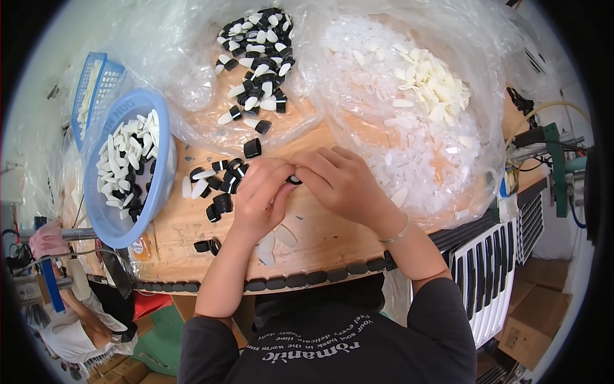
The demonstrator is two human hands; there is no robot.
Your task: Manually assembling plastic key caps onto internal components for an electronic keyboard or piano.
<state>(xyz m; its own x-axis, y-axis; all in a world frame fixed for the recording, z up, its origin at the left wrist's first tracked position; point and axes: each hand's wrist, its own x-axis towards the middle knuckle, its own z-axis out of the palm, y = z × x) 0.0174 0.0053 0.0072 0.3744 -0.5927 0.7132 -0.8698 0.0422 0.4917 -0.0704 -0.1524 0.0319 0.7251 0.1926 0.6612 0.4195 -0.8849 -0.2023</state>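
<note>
Over the wooden table, my left hand and my right hand meet with fingertips pinched together. Between them is a small black piece with a pale spot on it; most of it is hidden by my fingers. Loose black ring-shaped pieces and a few white oval pieces lie just left of my left hand. A single black ring sits beyond that hand. Near my left wrist, flat pale oval pieces rest on the wood.
At the left stands a blue basin of white and black pieces, beside a blue basket. A black-and-white pile lies on plastic film at the back. Translucent flakes and cream pieces cover plastic at the right. Dark pads line the table edge.
</note>
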